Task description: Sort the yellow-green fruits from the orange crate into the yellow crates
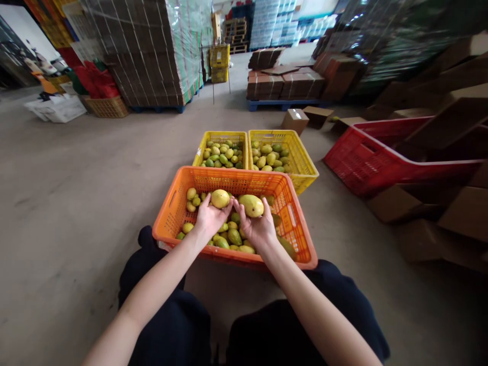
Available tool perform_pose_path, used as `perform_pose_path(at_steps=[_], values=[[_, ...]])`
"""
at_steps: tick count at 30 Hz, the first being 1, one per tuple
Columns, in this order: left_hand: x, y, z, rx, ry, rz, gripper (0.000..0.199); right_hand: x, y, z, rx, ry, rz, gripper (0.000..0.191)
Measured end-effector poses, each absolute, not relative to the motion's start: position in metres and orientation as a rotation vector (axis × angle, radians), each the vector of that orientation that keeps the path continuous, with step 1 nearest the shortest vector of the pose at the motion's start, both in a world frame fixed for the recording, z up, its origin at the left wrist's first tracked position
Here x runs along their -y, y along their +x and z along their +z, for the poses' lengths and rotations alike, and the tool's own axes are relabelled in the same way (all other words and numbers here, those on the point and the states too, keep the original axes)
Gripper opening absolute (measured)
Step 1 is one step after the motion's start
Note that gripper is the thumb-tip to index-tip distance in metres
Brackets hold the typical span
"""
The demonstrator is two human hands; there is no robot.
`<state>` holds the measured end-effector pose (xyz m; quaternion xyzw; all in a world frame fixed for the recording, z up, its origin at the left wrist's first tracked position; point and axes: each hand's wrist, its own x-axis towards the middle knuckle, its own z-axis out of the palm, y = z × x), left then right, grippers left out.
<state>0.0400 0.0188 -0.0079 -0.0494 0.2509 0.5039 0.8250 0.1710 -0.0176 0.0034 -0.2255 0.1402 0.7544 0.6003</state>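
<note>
My left hand [209, 219] cradles a roundish yellow mango [220, 199], palm up, with the fingers beneath it. Close beside it, my right hand [259, 229] holds a longer yellow-green mango [251, 205] with a dark spot at its near end. Both hands are raised over an orange plastic crate [171, 208] that stands between my knees. Inside the crate lie several loose yellow and green mangoes [234, 236], partly covered by my hands and wrists.
Against the crate's far side stand a left yellow crate [206, 140] and a right yellow crate [303, 161], both holding mangoes. A large red crate [354, 162] and cardboard boxes [467, 211] are on the right. Wrapped pallet stacks [141, 56] rise behind.
</note>
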Motion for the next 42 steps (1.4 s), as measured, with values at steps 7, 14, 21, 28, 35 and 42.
perform_pose_path(at_steps=[7,14,21,28,35,42], values=[[-0.019,0.036,-0.009,-0.526,-0.138,1.045,0.033,0.015,0.173,-0.007,-0.303,-0.623,1.73,0.044],[-0.015,0.03,-0.005,-0.525,-0.119,1.037,0.04,0.014,0.174,-0.008,-0.171,-0.646,1.774,0.021],[-0.018,0.026,0.0,-0.635,0.142,1.189,0.018,0.016,0.168,-0.014,0.291,-0.742,1.54,0.057],[-0.018,0.014,-0.007,-0.749,1.016,1.491,0.059,0.019,0.167,-0.017,1.01,-1.096,0.86,0.067],[-0.014,0.004,-0.008,-0.719,1.298,1.419,0.063,0.023,0.166,-0.019,1.214,-1.145,0.69,0.056],[-0.006,0.002,0.004,-0.598,0.785,1.263,0.057,0.025,0.167,-0.007,0.94,-0.966,1.079,0.061]])
